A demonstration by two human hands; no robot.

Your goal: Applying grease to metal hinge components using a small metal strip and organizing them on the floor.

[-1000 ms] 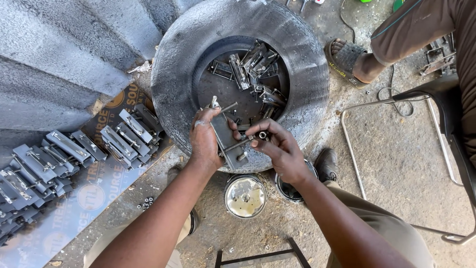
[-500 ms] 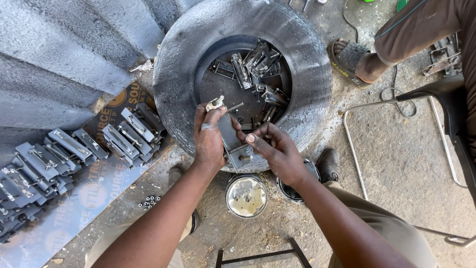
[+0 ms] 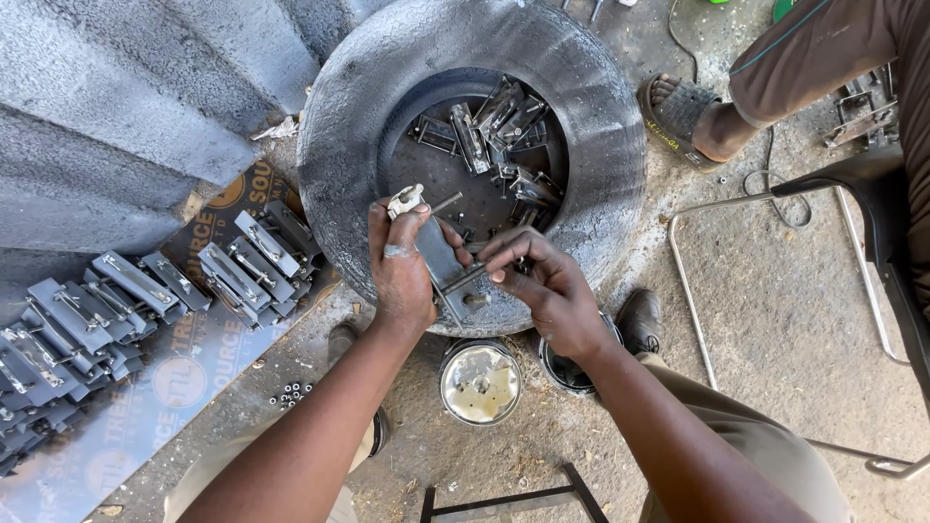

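Partly hidden bracket (image 3: 441, 260) between hands

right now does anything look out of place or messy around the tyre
The grey metal brackets in the black tyre's well lie in a jumbled heap, unlike the neat rows of brackets on the printed board. A few small dark nuts lie loose on the ground.

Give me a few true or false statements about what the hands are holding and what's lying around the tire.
1. The left hand grips a grey metal bracket over the tire. True.
2. The right hand rests flat on the ground. False: its fingers pinch a bolt at the bracket.
3. The tire's centre is empty. False: loose metal parts lie in it.
4. Rows of grey brackets lie on a printed sheet to the left. True.
5. A round metal tin sits below the hands. True.
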